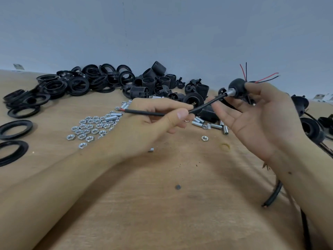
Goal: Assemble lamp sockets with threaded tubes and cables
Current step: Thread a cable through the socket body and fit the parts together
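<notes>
— Holding what, exactly, in the right hand (259, 116)?

— A black socket cap (237, 86), raised above the wooden table (162, 204). The fingers curl round its far side, and the palm faces the camera. A short threaded tube (231, 92) sticks out of the cap toward the left.

— And the cable?

— The black cable (162, 113) comes out of the tube's open end and slopes down to the left. The left hand (155, 121) pinches it between thumb and forefinger, partway along, well clear of the tube. The cable's free end, with a bit of red showing, pokes out past the left knuckles.

— Anything on the cap's other side?

— Thin red and dark wires (266, 77) fan out above and to the right of it.

— What lies on the table?

— A scatter of hex nuts (86, 129) behind the left hand, loose tubes (207, 123) between the two hands, a heap of black rings (75, 83) at the back left, and a heap of socket bodies (158, 82) against the wall. More black parts with cables lie at the right edge, partly hidden by the right forearm.
</notes>
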